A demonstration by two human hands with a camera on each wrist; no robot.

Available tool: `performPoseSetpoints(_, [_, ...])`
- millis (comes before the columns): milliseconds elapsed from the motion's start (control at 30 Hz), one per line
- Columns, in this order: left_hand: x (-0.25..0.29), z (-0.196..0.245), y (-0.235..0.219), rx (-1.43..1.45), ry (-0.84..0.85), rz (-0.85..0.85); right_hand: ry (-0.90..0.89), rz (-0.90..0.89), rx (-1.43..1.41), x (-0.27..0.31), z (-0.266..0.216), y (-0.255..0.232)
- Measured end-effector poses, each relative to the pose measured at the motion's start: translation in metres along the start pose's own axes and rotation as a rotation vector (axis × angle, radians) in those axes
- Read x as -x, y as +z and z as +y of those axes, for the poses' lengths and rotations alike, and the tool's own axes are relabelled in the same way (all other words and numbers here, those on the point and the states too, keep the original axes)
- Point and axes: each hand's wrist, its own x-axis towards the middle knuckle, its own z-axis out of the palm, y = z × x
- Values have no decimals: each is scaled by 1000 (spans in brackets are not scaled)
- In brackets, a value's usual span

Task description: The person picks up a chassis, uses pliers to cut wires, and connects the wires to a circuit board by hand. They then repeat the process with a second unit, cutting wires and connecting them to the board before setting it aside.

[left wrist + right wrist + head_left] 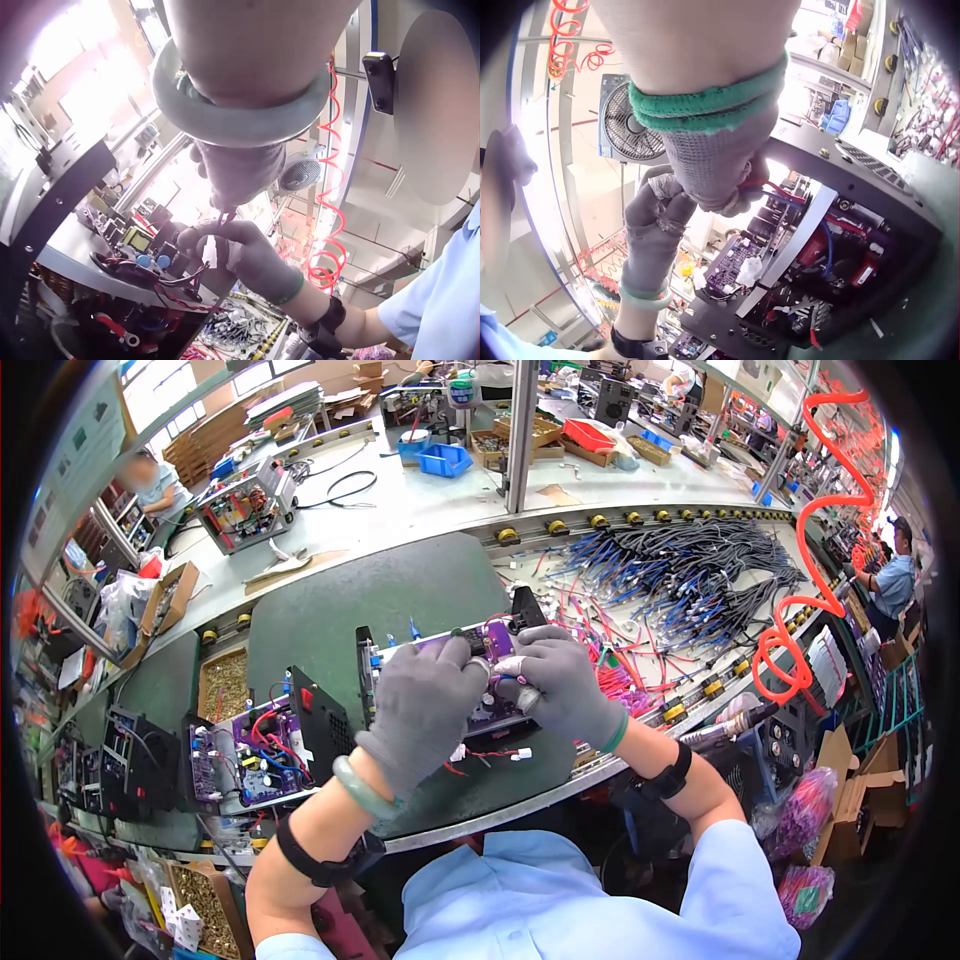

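An open black chassis [366, 665] with a purple circuit board [497, 640] lies on the green mat in front of me. Both grey-gloved hands meet over the board. My right hand [520, 672] pinches a small white connector [217, 252] just above the board, and red and blue wires [774, 197] run from its fingers down into the chassis. My left hand [464, 660] reaches in from the left. Its fingertips [223, 201] pinch the thin wires rising out of that connector. The hands hide the middle of the board in the head view.
A second opened unit [262, 752] stands at the left, behind it a box of screws [224, 685]. Bundles of grey and red wires [680, 570] cover the bench at the right. A red coiled hose [812, 550] hangs there. Other workers [892, 575] sit at the sides.
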Motion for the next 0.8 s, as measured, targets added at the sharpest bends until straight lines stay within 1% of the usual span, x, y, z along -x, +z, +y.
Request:
performPoseSetpoints(33, [6,4,10,-5,-4,-1,12,21,30,1,0,1])
performPoseSetpoints(100, [8,15,27,185,-171,101,22,51,22,1,0,2])
performPoseSetpoints(133, [5,19,33,260,-209,168,42,102,-9,1,1,3])
performPoseSetpoints(167, [2,24,34,259,-210,167,60,151,-38,0,2,4])
performPoseSetpoints(233, [-1,29,34,351,-362,157,67,141,-66,-2,3,1])
performPoseSetpoints(267, [1,28,35,352,-362,157,52,58,-51,-2,4,-2])
performPoseSetpoints(300, [4,27,36,399,-395,113,38,-23,-36,-4,5,-4])
performPoseSetpoints(333, [7,25,36,446,-427,71,38,-21,-33,-10,4,-8])
performPoseSetpoints(367, [12,24,34,446,-421,73,-10,-119,58,-19,4,-13])
performPoseSetpoints(400, [17,24,33,369,-391,161,-56,-218,151,-27,7,-16])
performPoseSetpoints(433, [25,24,31,296,-358,247,-51,-216,158,-33,10,-16])
performPoseSetpoints(467, [36,25,28,240,-369,130,-50,-350,213,-39,14,-13])
performPoseSetpoints(533, [50,33,34,244,-327,128,-17,-625,348,-55,15,-7])
performPoseSetpoints(567, [58,36,37,239,-291,124,-11,-628,356,-58,15,-3])
performPoseSetpoints(600, [66,38,38,163,-265,39,-39,-683,368,-61,16,3])
performPoseSetpoints(633, [68,38,40,169,-264,45,-69,-740,379,-64,18,5])
performPoseSetpoints(700, [70,37,42,199,-258,99,-81,-751,412,-63,16,4])
performPoseSetpoints(767, [72,36,46,221,-269,107,-30,-597,282,-56,15,-1])
performPoseSetpoints(800, [73,35,49,210,-257,109,6,-560,331,-54,15,0])
